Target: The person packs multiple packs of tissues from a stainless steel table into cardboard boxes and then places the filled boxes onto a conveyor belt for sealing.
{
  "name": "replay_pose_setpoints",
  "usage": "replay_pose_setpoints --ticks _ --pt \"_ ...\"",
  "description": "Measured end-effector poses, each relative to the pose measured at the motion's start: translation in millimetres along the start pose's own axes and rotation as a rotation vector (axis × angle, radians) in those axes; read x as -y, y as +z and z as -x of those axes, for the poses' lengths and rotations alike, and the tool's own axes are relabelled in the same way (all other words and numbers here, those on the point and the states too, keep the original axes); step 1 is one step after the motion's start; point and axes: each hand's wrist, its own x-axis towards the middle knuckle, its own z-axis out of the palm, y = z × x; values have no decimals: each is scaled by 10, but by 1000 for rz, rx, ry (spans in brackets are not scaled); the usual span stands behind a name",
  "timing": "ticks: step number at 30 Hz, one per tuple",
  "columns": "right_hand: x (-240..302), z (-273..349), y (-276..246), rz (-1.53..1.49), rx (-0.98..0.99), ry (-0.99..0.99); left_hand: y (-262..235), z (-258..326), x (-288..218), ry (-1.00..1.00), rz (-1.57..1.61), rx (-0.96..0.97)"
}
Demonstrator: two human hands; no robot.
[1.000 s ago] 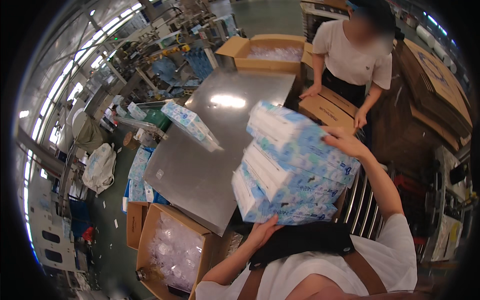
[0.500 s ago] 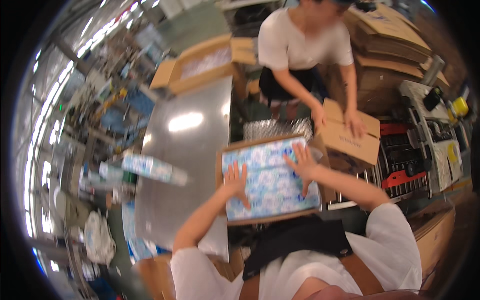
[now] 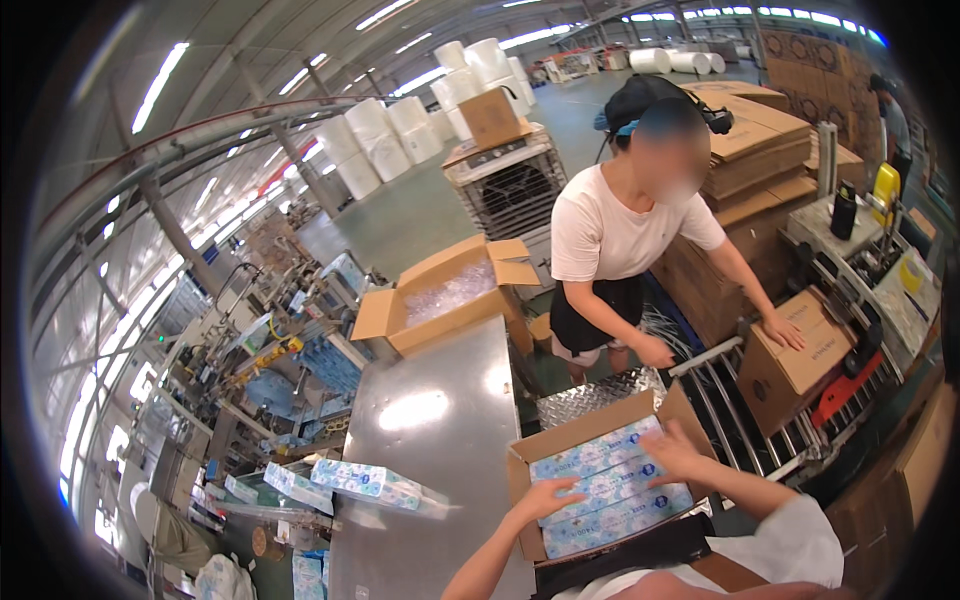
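Observation:
An open cardboard carton [image 3: 517, 478] stands in front of me, beside the metal table. Tissue packs [image 3: 600, 505] in blue and white printed wrap lie in rows inside it. My left hand [image 3: 543, 502] is over the carton's left side, fingers stretched toward the packs. Over the right side is my right hand [image 3: 676, 456], fingers apart, near the far right end of the packs. Neither hand holds anything; whether the fingertips touch the wrap I cannot tell.
A steel table [image 3: 430, 450] runs along the left, with tissue packs [image 3: 365, 482] at its left edge. A co-worker's hand [image 3: 785, 332] rests on a closed carton [image 3: 795, 365] on the roller conveyor [image 3: 720, 400]. Beyond the table stands an open carton [image 3: 440, 300] of clear plastic.
My view has tilted up. My hands, earlier spread flat on the packs, now have their fingers turned inward. The co-worker's closed carton has moved right along the rollers; one of their hands has left it.

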Motion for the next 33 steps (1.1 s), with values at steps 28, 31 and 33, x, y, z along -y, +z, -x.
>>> replay_pose_setpoints --ticks 28,31,33 --pt "611 178 612 -161 -327 193 570 248 -363 -194 -219 -524" --pt "225 255 450 -177 -410 135 1056 -181 -207 -531 174 -923" --pt "-195 391 506 -228 -426 239 1378 -449 -265 -132 217 -664"
